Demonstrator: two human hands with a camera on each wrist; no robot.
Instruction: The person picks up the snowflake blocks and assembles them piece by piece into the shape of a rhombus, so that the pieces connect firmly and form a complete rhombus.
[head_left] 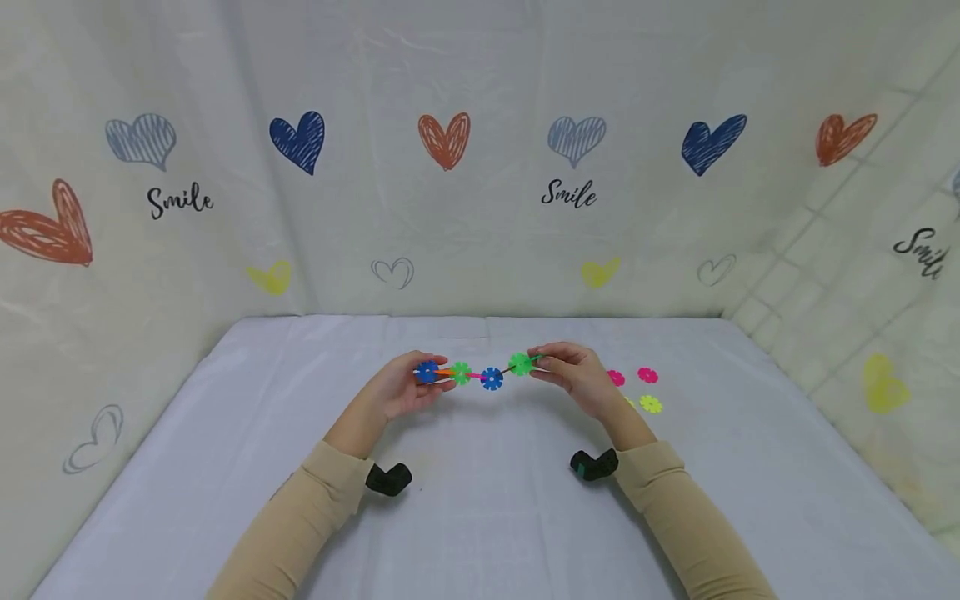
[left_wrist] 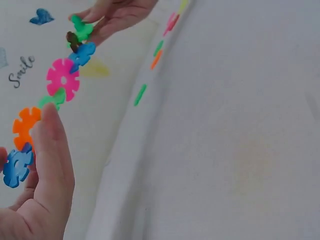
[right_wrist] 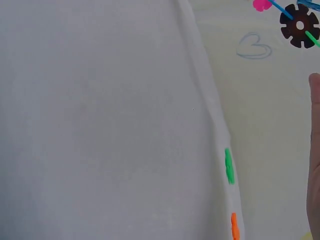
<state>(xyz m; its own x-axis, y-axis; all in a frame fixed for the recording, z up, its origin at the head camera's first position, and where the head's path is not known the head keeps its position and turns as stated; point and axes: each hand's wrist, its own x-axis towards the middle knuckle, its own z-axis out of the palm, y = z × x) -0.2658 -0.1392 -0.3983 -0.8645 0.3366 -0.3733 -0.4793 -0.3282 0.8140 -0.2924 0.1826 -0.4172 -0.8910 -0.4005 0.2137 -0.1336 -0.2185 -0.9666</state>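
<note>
A chain of notched plastic snowflake discs, linked edge to edge, stretches between my two hands above the table. My left hand [head_left: 405,387] holds its left end, thumb and fingers around the blue end disc [left_wrist: 18,167] and the orange disc [left_wrist: 26,126]. Past these come a green disc, a pink disc [left_wrist: 63,79], a blue disc [head_left: 491,379] and a brown disc [right_wrist: 300,25]. At the far end, my right hand [head_left: 573,377] pinches the chain beside a bright green disc [head_left: 521,364]. In the right wrist view only one finger of that hand shows.
Loose discs lie on the white-covered table [head_left: 480,517] right of my right hand, among them a pink disc [head_left: 648,375] and a yellow disc [head_left: 651,404]. A green disc [right_wrist: 229,166] and an orange disc [right_wrist: 235,226] also lie there. A heart-printed sheet [head_left: 480,217] hangs behind.
</note>
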